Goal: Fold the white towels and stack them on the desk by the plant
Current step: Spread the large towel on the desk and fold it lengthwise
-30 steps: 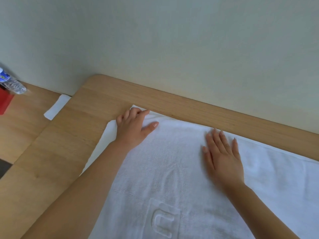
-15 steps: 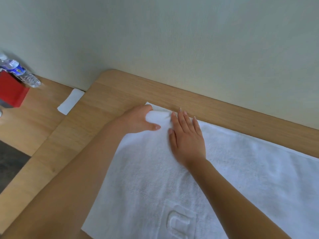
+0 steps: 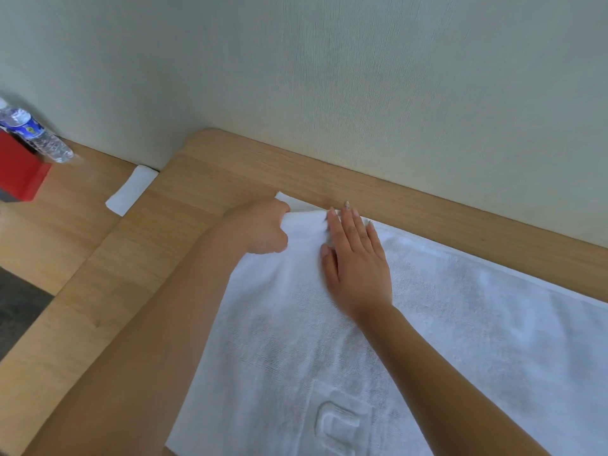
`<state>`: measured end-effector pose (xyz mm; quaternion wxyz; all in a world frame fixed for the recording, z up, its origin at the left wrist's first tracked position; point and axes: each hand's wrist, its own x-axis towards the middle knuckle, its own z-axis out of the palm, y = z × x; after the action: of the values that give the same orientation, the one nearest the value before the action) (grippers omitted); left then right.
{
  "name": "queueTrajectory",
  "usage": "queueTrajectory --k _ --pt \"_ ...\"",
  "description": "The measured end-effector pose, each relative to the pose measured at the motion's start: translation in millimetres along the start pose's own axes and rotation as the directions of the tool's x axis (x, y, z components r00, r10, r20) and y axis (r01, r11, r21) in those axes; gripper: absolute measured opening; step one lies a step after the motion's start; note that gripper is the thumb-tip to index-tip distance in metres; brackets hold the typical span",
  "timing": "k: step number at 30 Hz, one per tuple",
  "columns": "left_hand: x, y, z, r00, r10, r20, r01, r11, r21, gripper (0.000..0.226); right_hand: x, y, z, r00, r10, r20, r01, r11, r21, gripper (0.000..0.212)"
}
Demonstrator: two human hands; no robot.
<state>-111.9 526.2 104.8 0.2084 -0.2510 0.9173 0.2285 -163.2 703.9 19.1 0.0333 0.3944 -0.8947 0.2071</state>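
Head camera looks down on the left hand (image 3: 263, 228), which is curled at the far left corner of the white towel (image 3: 460, 324). Its fingertips are tucked out of sight under bunched cloth, so it probably pinches that corner, though the grip itself is hidden. Just beside it the right hand (image 3: 357, 258) lies flat with straight fingers close together, pressing the towel down near its far edge. The towel is spread over the wooden desk (image 3: 148, 258), its far edge running close along the wall and an embossed logo (image 3: 337, 426) near the bottom of the view.

The cloth looks thick, soft and limp. It should be light, sag wherever it is not held, and grip the wood rather than slide. Corners and hems are the sensible holds, one per hand, with a flat palm to set each crease.

A white slip (image 3: 131, 189), a red box (image 3: 19, 169) and a water bottle (image 3: 36, 134) sit well apart on the lower surface to the left. No plant is in view.
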Motion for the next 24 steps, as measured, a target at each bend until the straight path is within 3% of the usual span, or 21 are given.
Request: queueTrajectory --k 2,5,11,14,18,21,22,24 --pt "0.7 -5.6 5.2 0.999 -0.019 -0.049 0.02 1.0 0.024 0.03 -0.4 -0.1 0.3 1.0 -0.004 -0.008 0.004 1.0 0.005 0.054" --pt "-3.6 -6.4 8.7 0.995 -0.029 -0.094 0.022 0.997 -0.072 0.038 -0.9 -0.5 0.9 1.0 -0.005 -0.014 0.005 1.0 0.011 0.054" --pt "-19.6 -2.6 -21.5 0.995 -0.096 0.009 0.096 0.986 -0.134 0.02 -1.4 -1.1 -0.3 1.0 -0.006 -0.026 0.006 1.0 0.019 0.054" --pt "-14.6 -4.9 -29.6 0.976 -0.13 -0.173 0.092 0.974 -0.209 0.025 -1.8 -1.5 -0.8 0.999 -0.009 -0.037 0.01 1.0 0.03 0.054" --pt "1.6 -14.0 -21.5 0.83 -0.142 -0.539 -0.086 0.923 -0.376 0.017 -1.7 -0.6 -1.1 0.999 -0.013 -0.036 0.014 1.0 0.017 0.056" --pt "6.8 -15.1 5.2 0.683 -0.221 -0.696 0.129 0.975 -0.183 0.03 -1.3 -1.5 1.2 1.0 0.012 -0.012 -0.013 1.0 -0.028 0.055" --pt "5.4 -11.0 18.4 0.636 -0.191 -0.748 0.141 0.981 -0.131 0.036 -0.8 -1.8 1.9 1.0 0.023 -0.005 -0.023 0.999 -0.04 0.055" --pt "-1.3 5.5 47.5 0.629 -0.009 -0.778 -0.064 0.996 -0.064 0.036 0.0 -1.6 2.7 0.999 0.033 0.002 -0.033 0.998 -0.046 0.056"
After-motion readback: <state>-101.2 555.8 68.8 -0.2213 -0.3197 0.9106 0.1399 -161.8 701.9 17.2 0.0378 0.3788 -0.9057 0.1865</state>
